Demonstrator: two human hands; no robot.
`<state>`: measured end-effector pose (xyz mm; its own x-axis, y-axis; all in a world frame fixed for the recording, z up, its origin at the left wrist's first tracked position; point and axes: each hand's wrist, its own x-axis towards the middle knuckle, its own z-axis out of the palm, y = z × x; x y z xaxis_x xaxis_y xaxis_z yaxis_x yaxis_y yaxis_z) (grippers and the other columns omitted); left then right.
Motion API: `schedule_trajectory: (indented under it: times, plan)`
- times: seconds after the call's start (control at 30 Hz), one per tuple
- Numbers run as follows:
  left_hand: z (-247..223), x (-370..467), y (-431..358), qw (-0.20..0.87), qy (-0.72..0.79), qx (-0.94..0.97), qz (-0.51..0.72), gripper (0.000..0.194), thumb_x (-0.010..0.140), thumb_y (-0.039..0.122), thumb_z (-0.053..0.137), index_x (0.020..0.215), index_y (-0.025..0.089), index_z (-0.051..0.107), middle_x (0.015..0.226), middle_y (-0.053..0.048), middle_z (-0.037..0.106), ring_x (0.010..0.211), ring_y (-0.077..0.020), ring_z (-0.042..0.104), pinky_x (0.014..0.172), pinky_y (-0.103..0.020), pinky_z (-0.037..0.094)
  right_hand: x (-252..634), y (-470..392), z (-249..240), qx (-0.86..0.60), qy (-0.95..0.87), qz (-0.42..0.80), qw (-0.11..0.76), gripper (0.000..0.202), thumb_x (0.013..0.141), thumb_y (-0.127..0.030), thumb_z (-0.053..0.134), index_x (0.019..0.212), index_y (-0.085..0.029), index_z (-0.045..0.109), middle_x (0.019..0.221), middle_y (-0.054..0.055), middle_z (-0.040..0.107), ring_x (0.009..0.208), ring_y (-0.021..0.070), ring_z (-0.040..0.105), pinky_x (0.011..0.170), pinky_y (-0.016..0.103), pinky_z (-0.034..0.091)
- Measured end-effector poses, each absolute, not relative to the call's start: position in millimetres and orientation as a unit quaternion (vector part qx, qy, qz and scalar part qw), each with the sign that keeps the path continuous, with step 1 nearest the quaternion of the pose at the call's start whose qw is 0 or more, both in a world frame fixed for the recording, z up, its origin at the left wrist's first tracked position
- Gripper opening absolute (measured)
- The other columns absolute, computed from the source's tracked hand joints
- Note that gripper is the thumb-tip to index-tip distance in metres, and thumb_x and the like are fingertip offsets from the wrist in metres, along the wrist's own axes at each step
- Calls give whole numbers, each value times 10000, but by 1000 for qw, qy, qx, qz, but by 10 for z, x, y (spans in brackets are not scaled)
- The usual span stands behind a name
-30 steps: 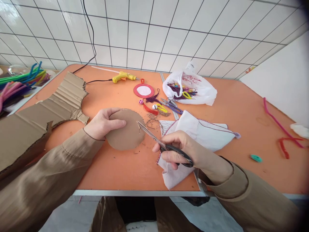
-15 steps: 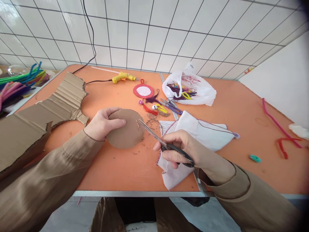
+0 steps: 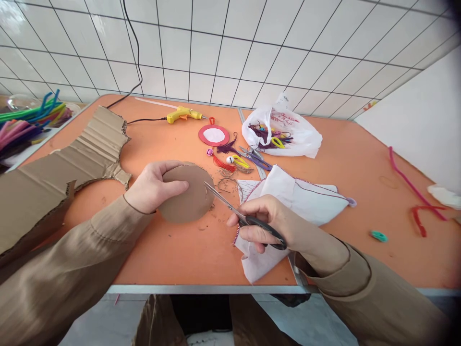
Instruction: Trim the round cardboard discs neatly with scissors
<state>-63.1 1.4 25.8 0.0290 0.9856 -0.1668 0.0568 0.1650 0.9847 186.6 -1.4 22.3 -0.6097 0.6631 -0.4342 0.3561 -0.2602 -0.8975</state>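
My left hand [image 3: 154, 187] grips a round cardboard disc [image 3: 187, 199] by its left side, thumb on top and the other fingers beneath. In my right hand [image 3: 264, 221] is a pair of scissors [image 3: 225, 202] with black handles. The blades point up and left, nearly closed, with their tips over the right part of the disc. Small cardboard scraps [image 3: 204, 226] lie on the table by the disc. Under my right hand spreads a white cloth [image 3: 309, 199] with dark red stitched edges.
A large cut cardboard sheet [image 3: 43, 187] lies at the left. Behind are a yellow glue gun [image 3: 183, 114], a red-rimmed oval piece [image 3: 213, 135], tassels and bells, purple-handled pliers [image 3: 257, 158] and a white plastic bag [image 3: 298, 132]. Pipe cleaners [image 3: 414, 182] lie at the right.
The scissors' tips have shifted slightly left over the disc, and a small scrap that stood at its right part now looks flatter. My left hand keeps its hold.
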Motion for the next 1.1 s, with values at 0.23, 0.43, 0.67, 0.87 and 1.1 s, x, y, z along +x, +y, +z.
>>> schedule_trajectory:
  times: [0.23, 0.43, 0.67, 0.87, 1.1]
  plan:
    - [233, -652, 32, 526, 545, 512, 406, 276, 577, 237, 771, 845, 174, 780, 714, 5, 744, 616, -176, 662, 504, -215, 517, 1833, -29, 207, -437, -598, 662, 112, 232, 672, -321, 689, 810, -146, 625, 489, -61, 535, 410, 83, 516, 438, 220, 389]
    - [223, -645, 38, 580, 530, 454, 419, 300, 529, 235, 810, 819, 173, 765, 663, 16, 729, 573, -175, 661, 490, -229, 522, 1829, -25, 197, -441, -596, 660, 119, 216, 657, -296, 690, 803, -151, 626, 505, -81, 511, 389, 70, 500, 422, 214, 405]
    - [234, -659, 44, 610, 512, 426, 430, 264, 539, 249, 835, 772, 180, 733, 620, 24, 710, 548, -172, 662, 471, -227, 509, 1858, -19, 162, -417, -610, 662, 127, 176, 706, -266, 688, 833, -154, 639, 560, -60, 568, 397, 68, 532, 408, 198, 409]
    - [220, -629, 22, 624, 498, 419, 433, 281, 533, 249, 846, 775, 159, 735, 645, 4, 725, 558, -171, 661, 482, -232, 520, 1870, -56, 100, -418, -614, 658, 126, 204, 754, -284, 695, 889, -160, 605, 504, -68, 558, 461, 135, 640, 453, 217, 451]
    - [163, -655, 45, 639, 500, 411, 416, 416, 519, 289, 868, 894, 142, 760, 753, -52, 774, 630, -222, 696, 539, -283, 550, 1876, -52, 96, -418, -621, 651, 125, 195, 792, -291, 690, 890, -151, 598, 534, -51, 586, 470, 146, 654, 460, 235, 461]
